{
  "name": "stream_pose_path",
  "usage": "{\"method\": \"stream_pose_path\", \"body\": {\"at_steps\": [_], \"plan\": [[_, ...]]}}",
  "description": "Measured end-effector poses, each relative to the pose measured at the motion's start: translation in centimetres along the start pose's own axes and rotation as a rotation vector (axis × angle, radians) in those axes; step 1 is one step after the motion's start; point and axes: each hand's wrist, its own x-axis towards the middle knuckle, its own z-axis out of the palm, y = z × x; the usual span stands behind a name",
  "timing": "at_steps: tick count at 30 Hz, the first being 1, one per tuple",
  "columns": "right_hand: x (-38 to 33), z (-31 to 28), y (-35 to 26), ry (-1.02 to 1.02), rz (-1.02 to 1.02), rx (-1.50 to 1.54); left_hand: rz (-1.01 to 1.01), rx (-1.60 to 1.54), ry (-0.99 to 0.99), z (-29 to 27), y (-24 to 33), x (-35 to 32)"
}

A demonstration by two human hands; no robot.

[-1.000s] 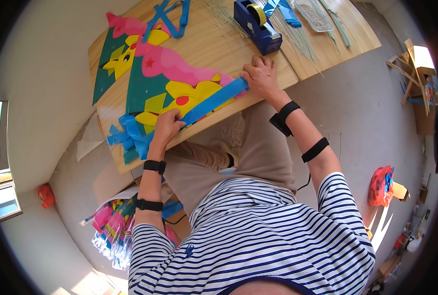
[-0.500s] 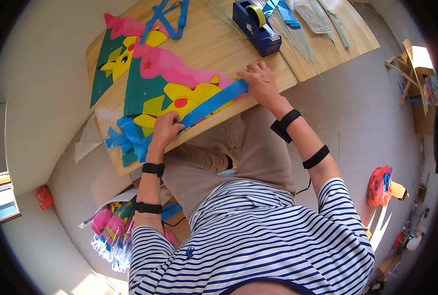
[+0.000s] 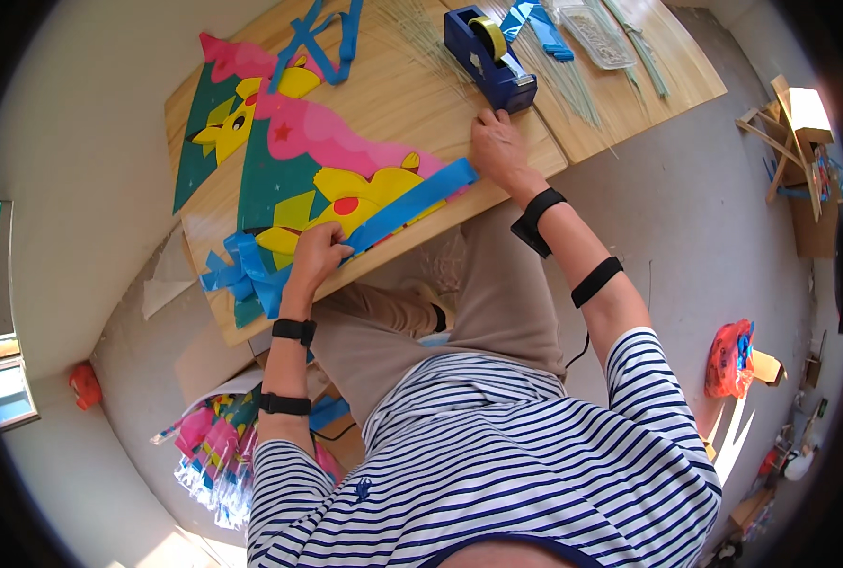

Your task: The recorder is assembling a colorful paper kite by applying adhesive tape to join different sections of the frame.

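Observation:
A triangular printed plastic sheet point(image 3: 304, 133), green and pink with a yellow cartoon figure, lies on the wooden table. Along its near edge runs a flat blue plastic strip point(image 3: 412, 205). My left hand point(image 3: 320, 254) is closed on this strip near its left part, pressing it at the sheet's edge. Beyond the strip's right end, my right hand point(image 3: 499, 147) is over the table, its fingers curled together close to the blue tape dispenser point(image 3: 488, 59). Whether anything is between those fingers is hidden. A bunched blue strip point(image 3: 244, 265) lies left of my left hand.
A second printed sheet point(image 3: 215, 114) lies at the far left, with a loose blue strip point(image 3: 334, 47) on it. Thin pale sticks point(image 3: 573, 90) and a clear plastic tray point(image 3: 596, 36) sit at the far right. More printed sheets point(image 3: 221, 431) hang below the table at left.
My right hand has come off the blue strip's right end and moved slightly away from me, to the dispenser's front, its fingers now curled. My left hand stays on the strip.

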Motion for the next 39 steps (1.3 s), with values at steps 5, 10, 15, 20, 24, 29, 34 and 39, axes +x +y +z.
{"method": "stream_pose_path", "body": {"at_steps": [5, 10, 15, 20, 24, 29, 34, 39], "plan": [[2.5, 0.2, -0.2, 0.074, -0.014, 0.156, 0.023, -0.002, -0.002, 0.0, 0.4, 0.2], [-2.2, -3.7, -5.3, 0.175, -0.199, 0.252, 0.012, 0.003, 0.007, 0.1, -0.3, -0.1], [-9.7, -3.6, -12.3, -0.046, -0.316, 0.192, 0.000, 0.003, -0.003, -0.3, 0.5, -0.2], [-10.9, -1.5, -13.5, -0.125, -0.326, 0.179, 0.021, 0.002, 0.003, -0.1, 0.2, 0.2], [-10.8, -0.8, -13.9, -0.121, -0.337, 0.166, 0.037, -0.029, 0.007, 0.0, -0.4, 0.2], [-10.8, -0.6, -14.4, -0.127, -0.336, 0.178, 0.007, -0.096, -0.043, -0.5, -1.0, 0.4], [-10.6, -0.5, -14.4, -0.136, -0.324, 0.205, -0.018, -0.134, -0.071, -0.8, -0.9, 0.4], [-10.8, -0.2, -14.0, -0.129, -0.288, 0.203, -0.027, -0.127, -0.074, -0.9, -0.8, 0.5]]}}
